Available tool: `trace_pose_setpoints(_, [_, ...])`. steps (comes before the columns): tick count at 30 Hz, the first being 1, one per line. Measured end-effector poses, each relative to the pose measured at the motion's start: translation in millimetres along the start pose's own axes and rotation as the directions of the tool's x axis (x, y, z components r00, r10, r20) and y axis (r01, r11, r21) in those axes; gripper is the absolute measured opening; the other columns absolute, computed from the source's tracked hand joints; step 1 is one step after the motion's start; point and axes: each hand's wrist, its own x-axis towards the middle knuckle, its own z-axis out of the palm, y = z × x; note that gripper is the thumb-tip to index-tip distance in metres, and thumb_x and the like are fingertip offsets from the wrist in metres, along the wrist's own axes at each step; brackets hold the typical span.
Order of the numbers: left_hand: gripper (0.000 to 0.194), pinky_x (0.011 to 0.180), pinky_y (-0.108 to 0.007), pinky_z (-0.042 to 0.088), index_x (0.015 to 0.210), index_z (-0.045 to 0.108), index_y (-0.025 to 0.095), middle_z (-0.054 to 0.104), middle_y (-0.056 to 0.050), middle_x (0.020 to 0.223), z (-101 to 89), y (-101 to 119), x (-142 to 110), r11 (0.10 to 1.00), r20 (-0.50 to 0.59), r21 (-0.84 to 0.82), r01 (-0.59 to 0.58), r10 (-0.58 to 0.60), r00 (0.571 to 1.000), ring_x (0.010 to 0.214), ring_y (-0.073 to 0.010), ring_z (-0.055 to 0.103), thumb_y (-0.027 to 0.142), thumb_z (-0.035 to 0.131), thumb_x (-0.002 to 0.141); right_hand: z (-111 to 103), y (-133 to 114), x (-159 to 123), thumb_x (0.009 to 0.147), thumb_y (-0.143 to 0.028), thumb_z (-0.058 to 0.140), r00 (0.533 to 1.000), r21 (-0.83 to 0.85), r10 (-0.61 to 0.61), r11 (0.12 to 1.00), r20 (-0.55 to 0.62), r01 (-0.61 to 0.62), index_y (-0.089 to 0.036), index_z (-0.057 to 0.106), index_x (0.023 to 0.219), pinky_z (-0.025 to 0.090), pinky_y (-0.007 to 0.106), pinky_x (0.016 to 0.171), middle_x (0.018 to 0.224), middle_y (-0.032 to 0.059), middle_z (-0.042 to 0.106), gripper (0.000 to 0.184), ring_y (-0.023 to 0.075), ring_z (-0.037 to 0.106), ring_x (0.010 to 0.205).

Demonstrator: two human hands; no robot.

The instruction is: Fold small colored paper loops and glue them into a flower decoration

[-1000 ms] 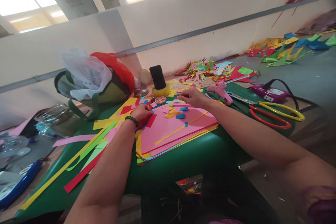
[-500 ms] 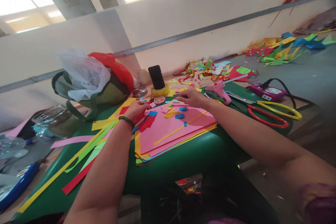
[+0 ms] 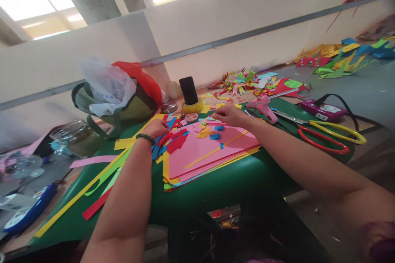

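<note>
My left hand (image 3: 156,128), a green bead bracelet at its wrist, is over a loose heap of red paper strips (image 3: 176,143) and blue paper strips (image 3: 156,151). Its fingers are closed together and their tips touch the heap; what they hold, if anything, is hidden. At the far edge of a stack of pink paper sheets (image 3: 197,154), my right hand (image 3: 228,114) has its fingers pinched on something too small to name. Small blue paper pieces (image 3: 215,136), a crumpled yellow scrap (image 3: 203,133) and a thin yellow strip (image 3: 212,152) lie on the top sheet.
A phone (image 3: 188,90) leans in a yellow tape roll (image 3: 193,107). To the right are a pink glue gun (image 3: 263,109), scissors (image 3: 321,133) with red and yellow handles, and a purple box (image 3: 324,109). A bag (image 3: 123,113) stands left, near long paper strips (image 3: 77,201).
My left hand has shifted left and back onto the heap, uncovering more red and blue strips. The right hand keeps its place at the stack's far edge. The view has swung slightly left.
</note>
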Motion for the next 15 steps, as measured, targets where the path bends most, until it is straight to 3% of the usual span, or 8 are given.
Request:
trace_pose_setpoints(5, [0.041, 0.055, -0.025, 0.038, 0.061, 0.064, 0.021, 0.061, 0.000, 0.061, -5.7, 9, -12, 0.991, 0.212, 0.097, -0.092, 0.070, 0.975, 0.066, -0.0183, 0.056, 0.058, 0.078, 0.049, 0, 0, -1, 0.084, -0.047, 0.049, 1.000, 0.016, -0.003, 1.000, 0.017, 0.003, -0.019, 0.047, 0.056, 0.023, 0.027, 0.051, 0.049, -0.0045, 0.036, 0.040, 0.0094, 0.032, 0.051])
trace_pose_setpoints(10, [0.055, 0.060, -0.025, 0.039, 0.084, 0.065, 0.022, 0.068, -0.003, 0.090, 6.8, 27, -19, 0.959, 0.239, 0.228, -0.167, 0.111, 0.965, 0.081, -0.0215, 0.060, 0.057, 0.080, 0.044, 1, 1, 0, 0.084, -0.051, 0.048, 1.000, -0.004, -0.024, 1.000, 0.010, 0.024, -0.018, 0.048, 0.056, 0.021, 0.027, 0.051, 0.049, -0.0043, 0.036, 0.043, 0.0093, 0.032, 0.051])
trace_pose_setpoints(12, [0.052, 0.059, -0.025, 0.038, 0.079, 0.063, 0.022, 0.067, -0.003, 0.087, 8.5, 29, -20, 0.956, 0.279, 0.239, -0.168, 0.098, 0.955, 0.080, -0.0214, 0.059, 0.052, 0.081, 0.042, 0, 2, 0, 0.084, -0.051, 0.048, 1.000, -0.011, -0.022, 1.000, 0.009, 0.022, -0.018, 0.049, 0.056, 0.021, 0.027, 0.050, 0.049, -0.0044, 0.035, 0.043, 0.0092, 0.032, 0.050])
trace_pose_setpoints(15, [0.037, 0.055, -0.025, 0.034, 0.063, 0.058, 0.022, 0.061, 0.001, 0.067, 7.7, 27, -20, 0.961, 0.341, 0.241, -0.138, 0.050, 0.939, 0.069, -0.0189, 0.056, 0.045, 0.081, 0.045, -1, 1, -1, 0.083, -0.049, 0.049, 1.000, -0.022, -0.012, 1.000, 0.012, 0.012, -0.018, 0.049, 0.056, 0.022, 0.027, 0.050, 0.050, -0.0040, 0.037, 0.041, 0.0092, 0.033, 0.050])
